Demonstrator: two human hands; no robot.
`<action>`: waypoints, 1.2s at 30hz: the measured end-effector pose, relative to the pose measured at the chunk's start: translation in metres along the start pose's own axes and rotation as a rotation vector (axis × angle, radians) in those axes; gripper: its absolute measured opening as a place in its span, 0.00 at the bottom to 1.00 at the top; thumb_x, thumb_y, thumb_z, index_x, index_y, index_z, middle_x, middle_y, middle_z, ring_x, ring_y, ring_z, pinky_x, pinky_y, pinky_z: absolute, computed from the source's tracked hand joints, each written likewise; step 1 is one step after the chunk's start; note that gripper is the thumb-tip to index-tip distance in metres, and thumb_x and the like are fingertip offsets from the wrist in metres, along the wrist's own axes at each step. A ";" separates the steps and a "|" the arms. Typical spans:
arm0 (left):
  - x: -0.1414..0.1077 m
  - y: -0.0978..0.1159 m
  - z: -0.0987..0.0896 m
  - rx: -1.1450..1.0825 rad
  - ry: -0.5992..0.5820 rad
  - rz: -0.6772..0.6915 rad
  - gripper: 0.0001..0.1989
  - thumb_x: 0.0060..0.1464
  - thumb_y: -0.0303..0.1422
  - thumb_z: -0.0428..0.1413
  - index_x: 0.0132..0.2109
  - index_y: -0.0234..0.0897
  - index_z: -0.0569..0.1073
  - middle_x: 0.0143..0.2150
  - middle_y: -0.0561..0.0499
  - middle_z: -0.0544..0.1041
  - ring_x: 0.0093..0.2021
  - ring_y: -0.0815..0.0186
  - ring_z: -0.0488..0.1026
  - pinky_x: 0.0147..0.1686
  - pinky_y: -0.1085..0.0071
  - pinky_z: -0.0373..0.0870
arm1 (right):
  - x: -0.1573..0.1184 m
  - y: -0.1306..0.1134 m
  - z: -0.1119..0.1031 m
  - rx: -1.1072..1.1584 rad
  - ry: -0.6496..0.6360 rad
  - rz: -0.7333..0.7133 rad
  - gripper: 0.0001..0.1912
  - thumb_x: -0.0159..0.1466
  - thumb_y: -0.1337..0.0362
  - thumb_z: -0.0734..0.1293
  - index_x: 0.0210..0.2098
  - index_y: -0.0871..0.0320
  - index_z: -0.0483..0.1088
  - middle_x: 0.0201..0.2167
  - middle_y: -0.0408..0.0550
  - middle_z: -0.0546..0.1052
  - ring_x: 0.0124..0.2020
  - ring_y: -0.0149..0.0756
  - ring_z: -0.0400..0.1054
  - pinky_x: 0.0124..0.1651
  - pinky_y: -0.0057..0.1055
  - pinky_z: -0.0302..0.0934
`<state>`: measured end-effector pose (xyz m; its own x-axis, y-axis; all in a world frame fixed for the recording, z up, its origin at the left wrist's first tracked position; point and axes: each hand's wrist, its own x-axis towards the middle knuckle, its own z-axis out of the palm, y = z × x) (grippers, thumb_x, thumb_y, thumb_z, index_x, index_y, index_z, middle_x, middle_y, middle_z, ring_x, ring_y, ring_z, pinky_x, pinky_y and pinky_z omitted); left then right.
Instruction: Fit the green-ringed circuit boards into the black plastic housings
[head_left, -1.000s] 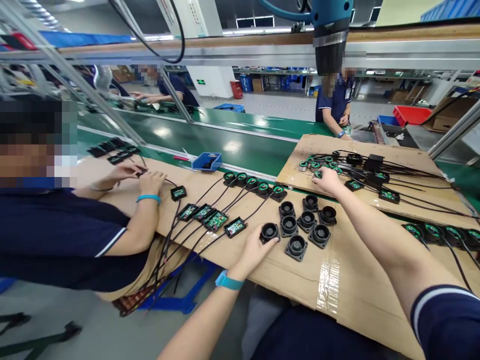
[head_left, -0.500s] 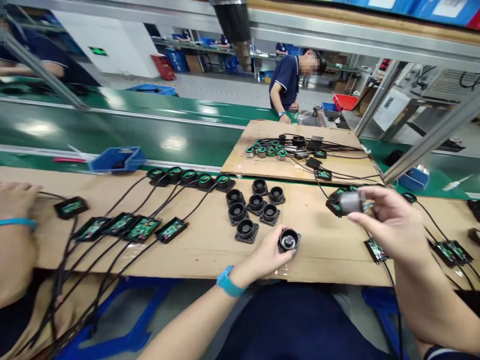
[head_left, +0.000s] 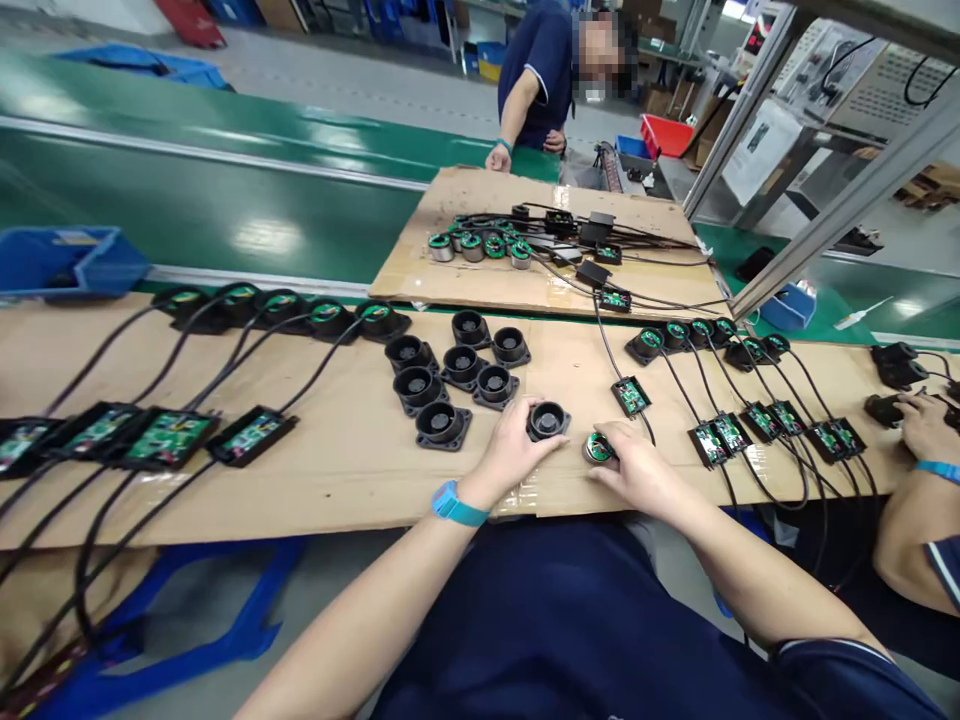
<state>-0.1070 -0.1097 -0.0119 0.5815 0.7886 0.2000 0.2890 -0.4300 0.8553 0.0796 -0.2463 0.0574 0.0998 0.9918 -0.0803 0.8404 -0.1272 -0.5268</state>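
Tan cardboard-topped surface (head_left: 315, 505), beneath gripped black housing (head_left: 548, 421). Beyond housing: cardboard sheet (head_left: 405, 272) with tangled black cables (head_left: 652, 238). Farther left of housing: row of five cabled sockets (head_left: 328, 316). Nearer left: seven loose housings (head_left: 442, 425), clustered. Hands: left hand (head_left: 510, 452) narrow, holding housing by left side; right hand (head_left: 641, 470) just right of housing, pinching round part (head_left: 598, 447), green-topped, near housing but not touching.

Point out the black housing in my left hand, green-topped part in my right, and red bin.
Black housing (head_left: 548, 421), head view, hub.
Green-topped part (head_left: 598, 447), head view, top face.
Red bin (head_left: 667, 136), head view, middle.
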 end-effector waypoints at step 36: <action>-0.008 -0.004 -0.007 0.085 0.103 0.374 0.25 0.54 0.21 0.54 0.59 0.35 0.66 0.59 0.37 0.69 0.62 0.53 0.68 0.63 0.51 0.69 | 0.038 -0.053 0.042 -0.011 0.542 -0.124 0.21 0.60 0.52 0.75 0.45 0.60 0.71 0.36 0.51 0.76 0.37 0.42 0.73 0.42 0.38 0.72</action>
<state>-0.1180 -0.1108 -0.0140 0.5803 0.6090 0.5407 0.1360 -0.7270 0.6730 0.0163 -0.2021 0.0463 0.2576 0.8654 0.4298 0.8682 -0.0121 -0.4960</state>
